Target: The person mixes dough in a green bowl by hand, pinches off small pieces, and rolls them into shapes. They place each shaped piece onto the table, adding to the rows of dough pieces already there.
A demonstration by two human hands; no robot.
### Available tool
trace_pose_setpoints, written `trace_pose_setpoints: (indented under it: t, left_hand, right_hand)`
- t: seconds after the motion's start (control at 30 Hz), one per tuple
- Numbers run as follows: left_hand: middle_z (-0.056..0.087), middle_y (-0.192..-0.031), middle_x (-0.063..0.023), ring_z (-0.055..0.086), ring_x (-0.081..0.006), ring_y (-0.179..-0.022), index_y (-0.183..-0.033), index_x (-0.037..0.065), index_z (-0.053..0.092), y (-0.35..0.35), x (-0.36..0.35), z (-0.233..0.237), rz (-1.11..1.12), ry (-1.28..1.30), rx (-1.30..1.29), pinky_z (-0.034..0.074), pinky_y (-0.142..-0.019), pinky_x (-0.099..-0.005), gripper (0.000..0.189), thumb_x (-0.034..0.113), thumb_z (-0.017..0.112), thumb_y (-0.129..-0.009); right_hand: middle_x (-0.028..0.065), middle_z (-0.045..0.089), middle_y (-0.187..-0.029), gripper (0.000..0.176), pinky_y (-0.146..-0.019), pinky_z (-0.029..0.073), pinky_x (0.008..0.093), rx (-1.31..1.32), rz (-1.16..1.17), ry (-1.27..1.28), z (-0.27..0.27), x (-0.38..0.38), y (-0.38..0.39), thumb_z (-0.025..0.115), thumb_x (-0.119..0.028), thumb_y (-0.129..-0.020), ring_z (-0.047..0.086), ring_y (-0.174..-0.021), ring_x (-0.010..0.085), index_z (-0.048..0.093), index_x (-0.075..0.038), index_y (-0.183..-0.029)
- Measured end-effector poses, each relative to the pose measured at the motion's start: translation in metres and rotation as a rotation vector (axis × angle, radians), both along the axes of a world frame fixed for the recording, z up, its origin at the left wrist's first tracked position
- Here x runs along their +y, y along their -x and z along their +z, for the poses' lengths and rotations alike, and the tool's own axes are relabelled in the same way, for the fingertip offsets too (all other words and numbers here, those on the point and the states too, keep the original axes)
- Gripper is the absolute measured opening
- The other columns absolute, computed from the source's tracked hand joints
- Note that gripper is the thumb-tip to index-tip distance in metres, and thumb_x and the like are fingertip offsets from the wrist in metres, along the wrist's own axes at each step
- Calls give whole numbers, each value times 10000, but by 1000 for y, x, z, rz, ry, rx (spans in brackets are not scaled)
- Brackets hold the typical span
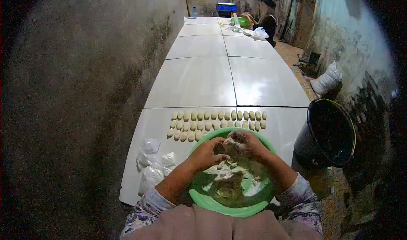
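Both hands are over a green basin (pixel 241 210) that stands at the near end of the table. In it lies a lump of dough (pixel 229 187) among loose floury scraps. My right hand (pixel 248 146), dusted with flour, has its fingers closed on a small pale piece of dough (pixel 230 142). My left hand (pixel 207 154) is just left of it, thumb and forefinger apart in a curve with nothing visible between them. Beyond the basin, small oval dough pieces (pixel 214 115) lie on the table in three rows; the basin rim hides part of the nearest row.
White plastic bags (pixel 150 174) lie left of the basin. A large black bucket (pixel 303 142) stands at the table's right edge. The long white table (pixel 190 81) runs to another person (pixel 267 21) at the far end, beside a green bowl (pixel 243 22). A wall (pixel 106 70) borders the left.
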State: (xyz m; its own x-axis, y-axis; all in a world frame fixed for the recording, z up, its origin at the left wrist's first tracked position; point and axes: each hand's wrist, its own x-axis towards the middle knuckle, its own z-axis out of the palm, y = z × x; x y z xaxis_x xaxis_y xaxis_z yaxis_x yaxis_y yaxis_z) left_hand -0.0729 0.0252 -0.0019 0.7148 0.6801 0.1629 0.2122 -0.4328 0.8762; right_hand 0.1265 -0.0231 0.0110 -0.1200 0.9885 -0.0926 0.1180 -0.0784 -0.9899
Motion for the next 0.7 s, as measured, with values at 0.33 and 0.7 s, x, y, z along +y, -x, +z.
trace_pose_setpoints:
  t: [0.33, 0.7]
  left_hand:
    - [630, -842, -80, 557, -141, -767, -957, -3, 603, 6, 12, 3, -53, 263, -48, 449, -746, -319, 227, 189, 556, -845]
    - [576, -888, -42, 524, -150, -796, -1037, 18, 561, -1, 12, -16, -215, 672, -167, 428, -763, -286, 408, 388, 425, -932]
  right_hand:
    - [43, 604, -939, 284, -745, 459, 256, 58, 16, -268, -3, -2, 11, 641, -70, -804, 547, -845, 88, 560, -16, -1071]
    - [133, 590, -887, 323, -751, 460, 296, -467, 27, -429, 10, -3, 13, 675, -80, -654, 582, -808, 212, 592, -15, -960]
